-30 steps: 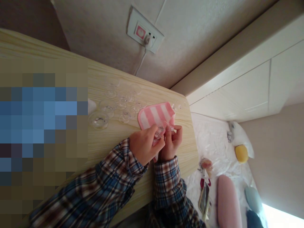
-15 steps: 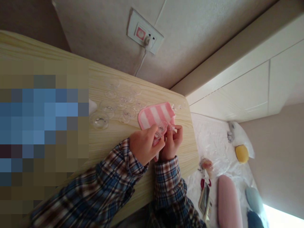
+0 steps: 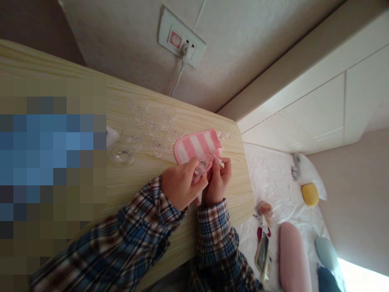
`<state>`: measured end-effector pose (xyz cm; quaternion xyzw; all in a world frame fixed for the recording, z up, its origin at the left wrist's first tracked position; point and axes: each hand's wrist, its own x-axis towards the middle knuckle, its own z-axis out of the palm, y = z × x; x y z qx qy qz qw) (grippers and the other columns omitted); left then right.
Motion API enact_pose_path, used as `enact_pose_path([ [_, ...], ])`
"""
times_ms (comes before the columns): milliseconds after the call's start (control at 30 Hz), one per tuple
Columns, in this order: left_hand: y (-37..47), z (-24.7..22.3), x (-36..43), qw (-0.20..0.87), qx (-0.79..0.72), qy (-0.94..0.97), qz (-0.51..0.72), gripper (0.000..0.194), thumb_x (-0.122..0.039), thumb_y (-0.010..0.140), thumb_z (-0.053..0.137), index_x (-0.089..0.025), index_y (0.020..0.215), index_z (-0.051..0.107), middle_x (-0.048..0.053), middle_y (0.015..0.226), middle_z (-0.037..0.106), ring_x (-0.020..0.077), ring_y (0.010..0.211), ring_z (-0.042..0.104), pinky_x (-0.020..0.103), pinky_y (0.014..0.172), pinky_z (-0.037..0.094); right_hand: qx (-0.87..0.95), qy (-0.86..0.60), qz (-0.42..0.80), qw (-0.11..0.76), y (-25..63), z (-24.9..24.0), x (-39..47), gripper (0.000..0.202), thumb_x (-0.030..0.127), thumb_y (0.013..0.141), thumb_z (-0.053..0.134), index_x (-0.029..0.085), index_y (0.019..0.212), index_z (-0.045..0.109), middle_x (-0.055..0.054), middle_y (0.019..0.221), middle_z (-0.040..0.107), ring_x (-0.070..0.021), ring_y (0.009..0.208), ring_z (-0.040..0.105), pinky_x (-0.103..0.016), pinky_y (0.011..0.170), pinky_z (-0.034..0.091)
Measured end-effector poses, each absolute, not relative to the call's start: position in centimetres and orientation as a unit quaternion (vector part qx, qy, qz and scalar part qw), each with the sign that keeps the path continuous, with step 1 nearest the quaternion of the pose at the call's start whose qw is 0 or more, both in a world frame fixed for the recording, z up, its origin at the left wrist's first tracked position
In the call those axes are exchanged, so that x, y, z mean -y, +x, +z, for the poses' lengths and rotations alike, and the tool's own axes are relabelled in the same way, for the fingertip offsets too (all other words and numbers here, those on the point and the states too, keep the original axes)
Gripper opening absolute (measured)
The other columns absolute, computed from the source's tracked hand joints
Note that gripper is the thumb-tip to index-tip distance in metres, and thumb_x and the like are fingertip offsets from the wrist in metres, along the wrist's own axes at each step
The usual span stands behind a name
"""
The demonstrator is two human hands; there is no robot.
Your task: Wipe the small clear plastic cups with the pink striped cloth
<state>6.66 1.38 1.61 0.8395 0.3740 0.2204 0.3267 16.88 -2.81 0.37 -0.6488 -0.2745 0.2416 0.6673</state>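
My left hand is closed, thumb and fingers gripping a clear plastic suction cup. Close beside it, my right hand pinches a small clear plastic piece at the cup's right side. Both hands are over the lower edge of a pink-and-white striped cloth, which lies on the table and partly folds under them. To the left of the cloth sit several round clear suction cups. A few small clear pieces lie just past the cloth's right corner.
The light wood table meets a wall with a socket and a plugged-in white cord. On the right, a white-covered surface bears a pink cushion, a phone, red-handled scissors and a yellow object. A blurred patch hides the left side.
The view has shifted slightly, so the table and hands appear a little further left. Both hands keep their hold, with only slight finger movement.
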Motion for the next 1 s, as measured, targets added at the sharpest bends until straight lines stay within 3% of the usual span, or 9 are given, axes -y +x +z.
enact_pose_path([
  [200,6.57,1.76,-1.43,0.334,-0.371,0.838,0.219,0.017,-0.033,0.079,0.04,-0.018,0.078,0.048,0.002,0.066,0.062,0.015,0.058,0.058,0.022,0.049,0.034,0.276,-0.664,0.223,0.658,16.72,0.32,2.85,0.017,0.034,0.08,0.048,0.022,0.08,0.037,0.011,0.047,0.041,-0.0028,0.034,0.034,-0.012,0.034,0.026],
  [400,6.61,1.82,-1.41,0.334,-0.377,0.833,0.227,0.018,-0.034,0.08,0.04,-0.018,0.078,0.047,0.001,0.065,0.061,0.0154,0.058,0.057,0.023,0.05,0.034,0.31,-0.666,0.206,0.647,16.09,0.37,3.08,0.016,0.031,0.079,0.05,0.02,0.082,0.04,0.007,0.055,0.051,-0.0049,0.043,0.046,-0.016,0.042,0.036],
  [1000,6.61,1.8,-1.39,0.332,-0.381,0.831,0.232,0.019,-0.035,0.08,0.04,-0.018,0.078,0.049,0.002,0.066,0.061,0.0152,0.058,0.057,0.023,0.05,0.034,0.313,-0.668,0.21,0.642,16.1,0.38,3.07,0.015,0.03,0.079,0.051,0.02,0.082,0.04,0.007,0.054,0.05,-0.0049,0.042,0.044,-0.015,0.04,0.033],
])
